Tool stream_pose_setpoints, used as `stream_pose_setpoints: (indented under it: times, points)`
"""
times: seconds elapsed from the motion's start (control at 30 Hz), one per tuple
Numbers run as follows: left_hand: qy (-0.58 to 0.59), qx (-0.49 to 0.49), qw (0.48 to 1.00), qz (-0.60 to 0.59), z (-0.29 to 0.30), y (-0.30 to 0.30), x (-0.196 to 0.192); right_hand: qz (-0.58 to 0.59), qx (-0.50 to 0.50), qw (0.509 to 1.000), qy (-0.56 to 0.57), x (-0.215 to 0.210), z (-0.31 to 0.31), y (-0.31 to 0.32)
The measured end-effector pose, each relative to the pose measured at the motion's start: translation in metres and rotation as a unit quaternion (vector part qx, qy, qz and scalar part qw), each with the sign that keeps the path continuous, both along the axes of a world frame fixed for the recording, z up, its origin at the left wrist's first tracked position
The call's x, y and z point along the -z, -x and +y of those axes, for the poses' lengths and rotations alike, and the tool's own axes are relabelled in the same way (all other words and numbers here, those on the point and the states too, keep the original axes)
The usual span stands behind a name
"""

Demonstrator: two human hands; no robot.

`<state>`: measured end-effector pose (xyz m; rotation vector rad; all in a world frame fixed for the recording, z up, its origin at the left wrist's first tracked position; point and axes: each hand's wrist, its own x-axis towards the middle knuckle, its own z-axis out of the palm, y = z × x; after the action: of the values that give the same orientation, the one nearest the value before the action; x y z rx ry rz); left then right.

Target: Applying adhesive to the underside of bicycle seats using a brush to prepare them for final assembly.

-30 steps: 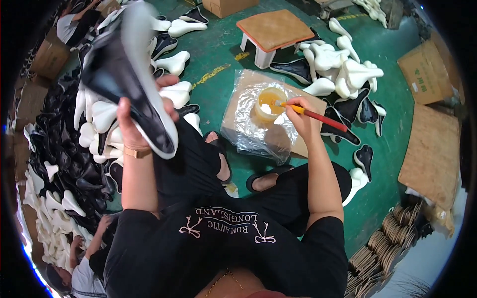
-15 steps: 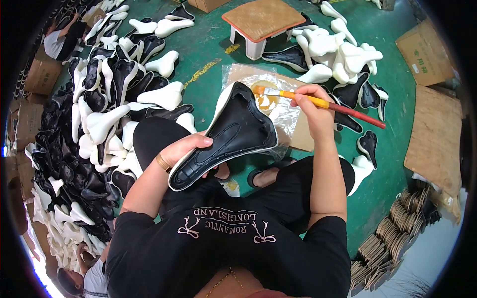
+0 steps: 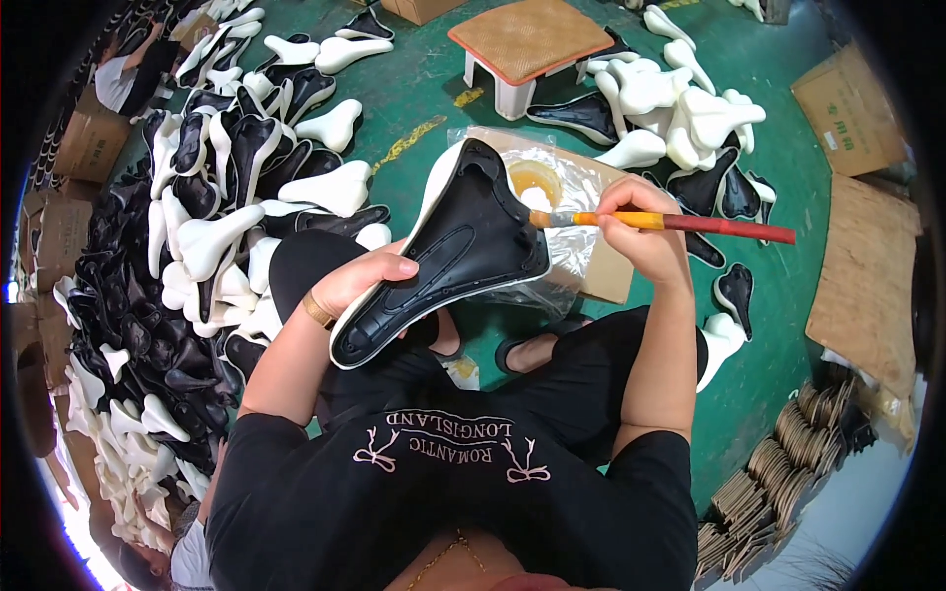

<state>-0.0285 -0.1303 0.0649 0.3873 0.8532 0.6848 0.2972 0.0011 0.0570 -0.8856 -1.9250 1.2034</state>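
A bicycle saddle (image 3: 443, 251) is tilted above my lap, its hollow black underside facing me and a white pad around its rim. My left hand (image 3: 367, 279) grips it by the narrow end's side, thumb on the black shell. My right hand (image 3: 645, 231) is closed on a paintbrush (image 3: 690, 224) with a yellow and red handle. The bristles meet the saddle's wide right edge. Behind the saddle, a round pool of amber liquid (image 3: 535, 182) lies on clear plastic film (image 3: 581, 217) over a cardboard sheet (image 3: 606, 281).
Heaped white and black saddle parts (image 3: 212, 231) cover the floor at left. Another pile (image 3: 680, 103) stands at far right, beside a low stool (image 3: 529, 39). Cardboard boxes (image 3: 849, 113) and stacked brown pieces (image 3: 769, 473) line the right side. Other people (image 3: 128, 74) sit at the left edge.
My right hand has moved right and slightly down, carrying the brush from the amber liquid to the saddle's edge. The saddle has tilted slightly in my left hand.
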Motion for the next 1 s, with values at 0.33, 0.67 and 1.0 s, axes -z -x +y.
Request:
stream_pose_setpoints:
  times: [0.33, 0.67, 1.0]
  points:
    - [-0.187, 0.01, 0.973, 0.138, 0.004, -0.003, -0.001, -0.016, 0.044, 0.999, -0.004, -0.007, -0.007, 0.01]
    - [-0.347, 0.053, 0.861, 0.368, 0.005, -0.015, 0.01, -0.001, 0.076, 0.997, 0.032, -0.001, -0.007, 0.013]
    - [-0.347, 0.021, 0.861, 0.371, 0.007, -0.003, 0.02, 0.042, 0.084, 0.992, 0.082, 0.004, -0.007, 0.013]
